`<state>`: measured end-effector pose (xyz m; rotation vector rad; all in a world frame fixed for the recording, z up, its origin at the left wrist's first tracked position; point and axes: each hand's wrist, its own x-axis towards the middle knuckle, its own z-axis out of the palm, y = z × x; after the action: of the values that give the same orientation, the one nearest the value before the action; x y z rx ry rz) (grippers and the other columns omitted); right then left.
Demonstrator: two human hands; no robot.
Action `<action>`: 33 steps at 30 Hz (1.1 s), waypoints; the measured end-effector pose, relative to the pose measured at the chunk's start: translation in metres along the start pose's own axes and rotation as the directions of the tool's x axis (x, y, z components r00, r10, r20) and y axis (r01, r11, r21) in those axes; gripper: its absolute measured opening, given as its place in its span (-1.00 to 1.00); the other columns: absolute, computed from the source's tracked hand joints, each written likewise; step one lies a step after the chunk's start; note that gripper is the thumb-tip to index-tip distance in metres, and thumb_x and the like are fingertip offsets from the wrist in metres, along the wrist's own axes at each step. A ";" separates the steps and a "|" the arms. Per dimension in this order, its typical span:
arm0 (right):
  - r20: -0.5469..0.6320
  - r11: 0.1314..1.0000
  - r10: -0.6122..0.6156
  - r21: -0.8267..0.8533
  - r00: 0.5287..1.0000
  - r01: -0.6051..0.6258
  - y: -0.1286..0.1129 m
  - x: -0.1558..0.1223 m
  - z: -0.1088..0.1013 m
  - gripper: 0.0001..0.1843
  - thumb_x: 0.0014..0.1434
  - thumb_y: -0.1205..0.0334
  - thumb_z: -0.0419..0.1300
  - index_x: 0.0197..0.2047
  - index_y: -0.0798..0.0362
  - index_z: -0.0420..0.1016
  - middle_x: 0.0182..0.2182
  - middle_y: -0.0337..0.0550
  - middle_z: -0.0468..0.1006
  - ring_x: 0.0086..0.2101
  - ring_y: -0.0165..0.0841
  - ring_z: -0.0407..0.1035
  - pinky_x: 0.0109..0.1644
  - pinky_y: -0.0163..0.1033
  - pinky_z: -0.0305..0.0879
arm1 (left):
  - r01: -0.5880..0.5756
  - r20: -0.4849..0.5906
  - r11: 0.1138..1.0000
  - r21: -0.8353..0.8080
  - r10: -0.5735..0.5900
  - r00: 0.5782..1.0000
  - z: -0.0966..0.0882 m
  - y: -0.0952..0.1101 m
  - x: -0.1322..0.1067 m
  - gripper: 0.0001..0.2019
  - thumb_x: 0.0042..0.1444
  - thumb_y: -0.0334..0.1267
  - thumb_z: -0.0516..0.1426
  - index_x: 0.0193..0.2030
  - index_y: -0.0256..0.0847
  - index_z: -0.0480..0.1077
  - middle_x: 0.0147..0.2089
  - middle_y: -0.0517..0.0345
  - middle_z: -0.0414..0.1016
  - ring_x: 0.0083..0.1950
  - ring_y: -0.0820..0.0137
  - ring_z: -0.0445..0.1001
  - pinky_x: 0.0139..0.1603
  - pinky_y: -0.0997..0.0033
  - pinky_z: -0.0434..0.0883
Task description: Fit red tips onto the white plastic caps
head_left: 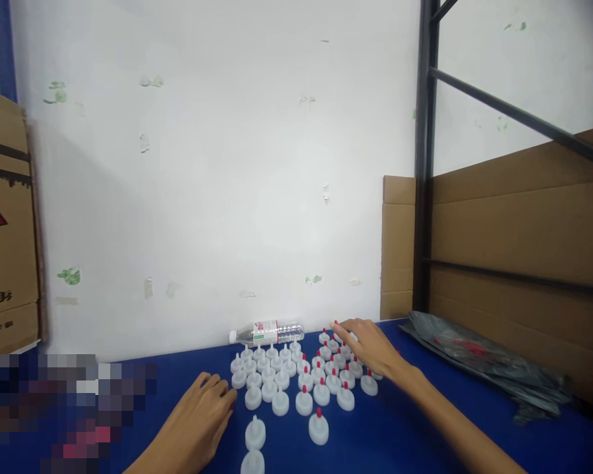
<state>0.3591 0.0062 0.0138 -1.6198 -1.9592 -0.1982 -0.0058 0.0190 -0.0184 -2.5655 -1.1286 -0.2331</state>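
Observation:
Several white screw caps with nozzle tips stand in rows on the blue table (415, 428). The left group of plain white caps (264, 378) has no red tips; the right group of red-tipped caps (326, 382) does. My right hand (368, 345) reaches over the far right rows, fingers stretched flat and touching the caps there. My left hand (202, 415) rests on the table beside the white caps, fingers curled loosely, nothing visible in it. A single red-tipped cap (319, 426) and two white caps (255, 434) stand nearer to me.
A clear plastic water bottle (267, 332) lies on its side behind the caps against the white wall. A dark plastic bag (484, 365) lies at the right, cardboard sheets (518, 224) and a black metal frame (425, 164) behind it. A cardboard box (4, 224) stands left.

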 end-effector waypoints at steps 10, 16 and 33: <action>0.067 0.995 0.090 -0.040 0.994 -0.088 0.004 0.001 -0.002 -0.11 0.45 -0.25 -0.36 -0.33 0.03 0.69 -0.37 -0.01 0.69 -0.25 -0.14 0.55 -0.16 -0.20 0.19 | 0.001 -0.170 0.999 -0.050 -0.009 0.985 -0.014 -0.003 -0.001 -0.71 0.32 -0.51 -0.08 -0.27 -0.17 0.40 -0.31 0.08 0.52 -0.23 0.18 0.47 -0.12 0.21 0.30; 0.114 0.996 0.086 -0.033 0.990 -0.082 0.004 0.000 -0.004 -0.16 0.45 -0.24 -0.28 -0.34 0.04 0.70 -0.44 -0.03 0.68 -0.34 -0.18 0.55 -0.22 -0.24 0.20 | -0.045 -0.292 0.997 -0.060 0.025 0.956 -0.012 -0.011 -0.002 -0.74 0.34 -0.45 -0.09 -0.28 -0.14 0.35 -0.34 0.14 0.50 -0.26 0.20 0.46 -0.16 0.23 0.28; 0.030 0.961 -0.252 0.124 0.967 0.247 -0.035 -0.010 -0.004 -0.63 0.42 -0.02 0.08 -0.18 -0.01 0.63 -0.22 -0.15 0.68 -0.17 -0.25 0.48 0.03 -0.18 0.23 | -0.069 -0.328 0.993 -0.094 0.035 0.944 -0.013 0.001 -0.001 -0.77 0.30 -0.43 -0.03 -0.30 -0.13 0.38 -0.28 0.13 0.49 -0.25 0.21 0.39 -0.14 0.21 0.27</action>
<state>0.3288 -0.0128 0.0210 -1.3100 -2.1656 -0.1396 -0.0057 0.0125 -0.0065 -2.5162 -0.9447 -0.6922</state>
